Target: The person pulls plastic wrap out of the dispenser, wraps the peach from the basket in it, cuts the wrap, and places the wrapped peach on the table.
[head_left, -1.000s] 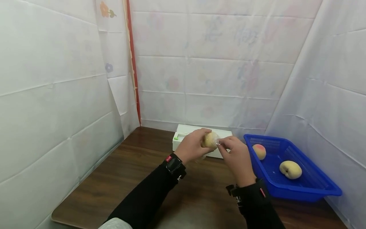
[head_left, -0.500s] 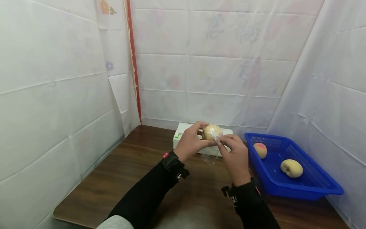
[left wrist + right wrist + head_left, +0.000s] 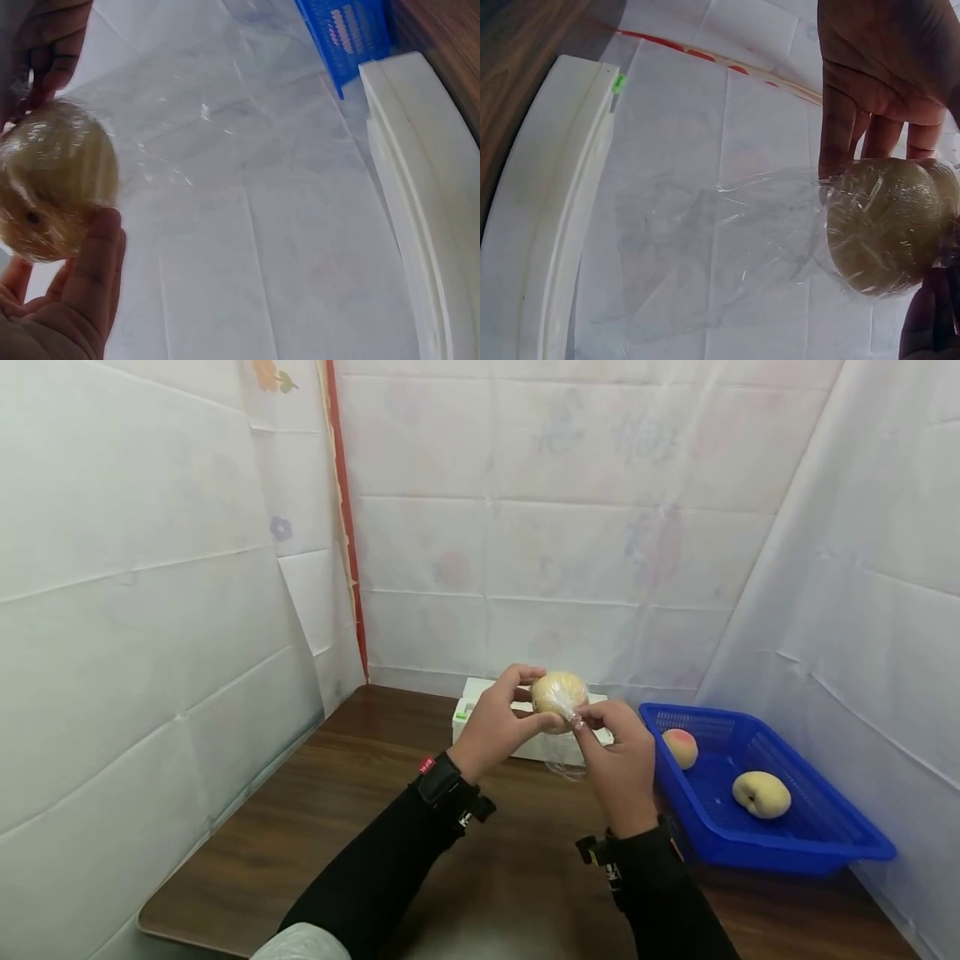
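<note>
A pale yellow peach (image 3: 559, 693) wrapped in clear cling film is held up above the table. My left hand (image 3: 495, 714) grips its left side, thumb below and fingers above. At the lower right of the peach, my right hand (image 3: 618, 760) pinches a twisted bunch of the film. A loose sheet of cling film (image 3: 727, 255) trails from the fruit in the right wrist view. In the left wrist view, the peach (image 3: 56, 180) shows a dark spot, and the left fingertips press against it.
Behind the hands stands a white cling film box (image 3: 480, 691) with a green slider (image 3: 619, 83). To the right, a blue plastic basket (image 3: 795, 856) holds two peaches, one pink-topped (image 3: 680, 748) and one yellow (image 3: 762, 795). White sheeting (image 3: 525, 552) surrounds the brown table (image 3: 300, 827).
Both hands have risen slightly with the peach. The film's bunched end has turned from the right side toward the lower front, and loose film now hangs beneath.
</note>
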Demonstrator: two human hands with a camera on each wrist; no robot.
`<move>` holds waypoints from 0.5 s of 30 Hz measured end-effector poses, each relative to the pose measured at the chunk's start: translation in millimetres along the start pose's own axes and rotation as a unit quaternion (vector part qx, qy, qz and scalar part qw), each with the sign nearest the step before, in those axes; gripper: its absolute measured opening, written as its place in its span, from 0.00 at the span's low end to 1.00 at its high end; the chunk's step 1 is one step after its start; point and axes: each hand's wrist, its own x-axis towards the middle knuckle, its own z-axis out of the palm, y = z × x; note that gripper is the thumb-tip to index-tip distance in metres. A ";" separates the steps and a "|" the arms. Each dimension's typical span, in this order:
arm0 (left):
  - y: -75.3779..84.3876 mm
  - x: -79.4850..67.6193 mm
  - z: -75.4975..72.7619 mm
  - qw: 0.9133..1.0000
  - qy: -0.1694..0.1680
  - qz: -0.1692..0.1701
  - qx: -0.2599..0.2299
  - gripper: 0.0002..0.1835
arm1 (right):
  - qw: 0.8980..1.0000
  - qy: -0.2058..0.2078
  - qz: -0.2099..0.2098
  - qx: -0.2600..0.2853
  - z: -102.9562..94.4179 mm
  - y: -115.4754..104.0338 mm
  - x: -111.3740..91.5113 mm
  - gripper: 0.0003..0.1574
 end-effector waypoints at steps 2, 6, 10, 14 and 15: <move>1.2 -2.1 -0.8 1.000 -0.007 -0.011 -0.017 0.39 | 1.000 -0.007 -0.010 -0.011 -0.9 -1.4 -1.2 0.06; 2.8 -4.4 -1.2 0.999 -0.013 -0.023 -0.033 0.41 | 0.999 -0.027 -0.034 -0.023 -2.3 -2.3 -6.4 0.09; 4.0 -3.0 -5.8 1.000 -0.018 -0.006 -0.025 0.42 | 0.997 -0.064 -0.046 -0.001 -2.9 -1.6 -9.4 0.16; 3.9 -0.4 -10.8 1.000 -0.013 0.012 -0.010 0.41 | 0.994 -0.090 -0.054 0.038 -3.6 -1.1 -9.6 0.29; 4.0 -0.2 -11.9 1.000 -0.008 0.015 -0.013 0.40 | 0.993 -0.090 -0.056 0.044 -3.7 -1.2 -9.7 0.31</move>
